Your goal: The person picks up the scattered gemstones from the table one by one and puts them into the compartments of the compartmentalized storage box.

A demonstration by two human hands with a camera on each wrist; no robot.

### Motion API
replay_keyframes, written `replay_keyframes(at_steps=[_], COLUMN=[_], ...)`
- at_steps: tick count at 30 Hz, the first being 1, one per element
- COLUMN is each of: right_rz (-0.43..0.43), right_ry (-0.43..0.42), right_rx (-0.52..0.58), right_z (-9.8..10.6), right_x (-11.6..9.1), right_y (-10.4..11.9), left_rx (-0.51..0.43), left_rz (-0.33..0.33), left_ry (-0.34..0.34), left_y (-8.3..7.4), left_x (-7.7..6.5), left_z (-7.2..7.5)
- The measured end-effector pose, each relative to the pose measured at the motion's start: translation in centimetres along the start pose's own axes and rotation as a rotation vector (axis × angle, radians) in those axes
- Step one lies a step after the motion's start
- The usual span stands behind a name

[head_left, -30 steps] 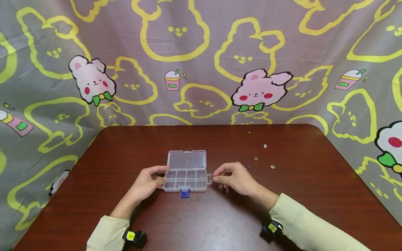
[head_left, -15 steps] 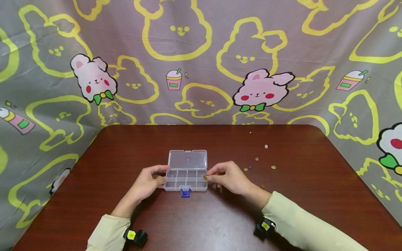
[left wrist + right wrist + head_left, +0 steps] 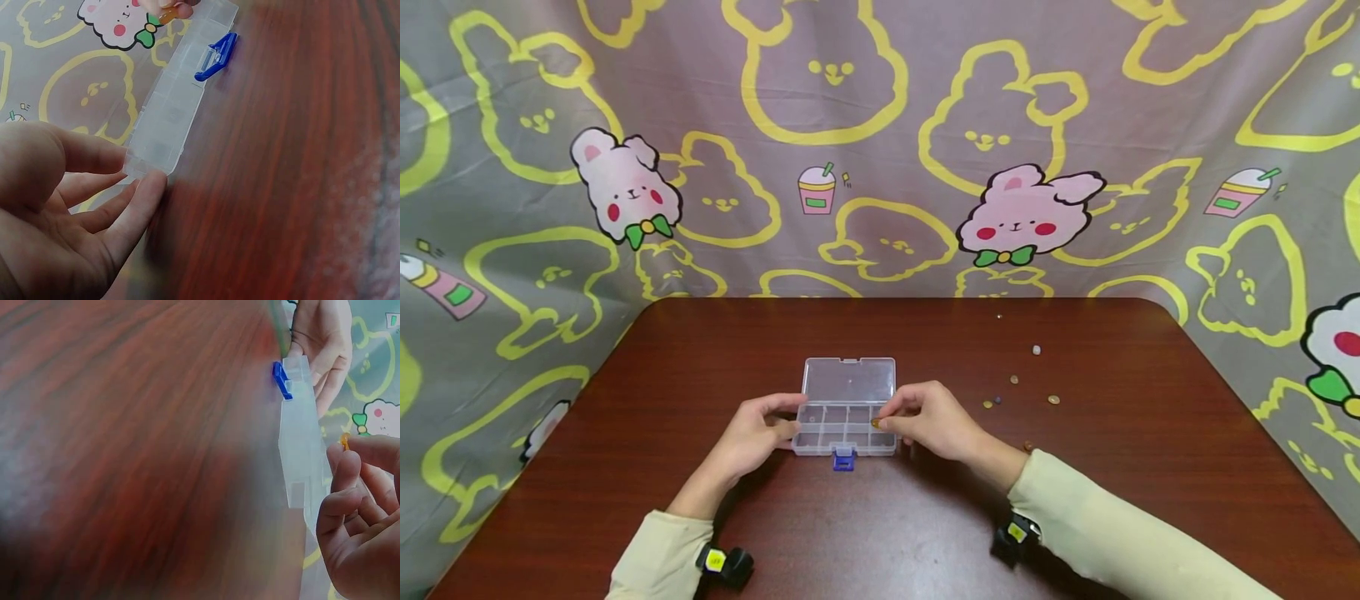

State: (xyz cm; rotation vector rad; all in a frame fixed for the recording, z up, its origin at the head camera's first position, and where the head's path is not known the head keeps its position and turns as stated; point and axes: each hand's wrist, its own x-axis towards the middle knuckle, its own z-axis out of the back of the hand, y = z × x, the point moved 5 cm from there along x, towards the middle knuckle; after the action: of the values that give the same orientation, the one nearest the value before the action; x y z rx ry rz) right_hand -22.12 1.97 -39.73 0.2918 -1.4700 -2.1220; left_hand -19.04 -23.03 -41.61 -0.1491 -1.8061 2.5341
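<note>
A clear plastic compartment box (image 3: 807,450) lies on the table with its lid (image 3: 850,380) open toward the back. A blue latch (image 3: 844,462) hangs from the front edge. My left hand (image 3: 748,437) holds the box by its left end, thumb and fingers against the corners. Over the right back compartment, my right hand (image 3: 934,422) pinches a small amber bead-like piece (image 3: 876,423) between thumb and fingertips. The right wrist view also shows this amber piece (image 3: 345,441) above the box's edge. A faint round mark or piece shows in the left back compartment.
Right of the box several small pieces are scattered: a white one (image 3: 1036,350), a pale ring-like one (image 3: 1053,400), a yellowish one (image 3: 987,405), a blue one (image 3: 997,400) and a brown one (image 3: 1028,446). A patterned cloth (image 3: 880,150) hangs behind the table.
My right hand has moved left with the amber piece, from beside the box's right end to over its right back compartment. The left hand stays on the box.
</note>
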Motion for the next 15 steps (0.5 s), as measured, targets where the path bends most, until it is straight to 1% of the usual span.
replay_keyframes(at_steps=[10,15], right_rz=[0.035,0.024], right_ry=[0.028,0.035], right_rx=[-0.019,-0.01], right_z=[-1.3,-1.9], right_x=[1.1,1.4], right_y=[1.0,1.3], left_rx=[0.0,0.003], left_rz=[0.001,0.003], left_ry=[-0.012,-0.016], left_y=[0.0,0.0], left_x=[-0.1,0.0], left_z=[0.0,0.0])
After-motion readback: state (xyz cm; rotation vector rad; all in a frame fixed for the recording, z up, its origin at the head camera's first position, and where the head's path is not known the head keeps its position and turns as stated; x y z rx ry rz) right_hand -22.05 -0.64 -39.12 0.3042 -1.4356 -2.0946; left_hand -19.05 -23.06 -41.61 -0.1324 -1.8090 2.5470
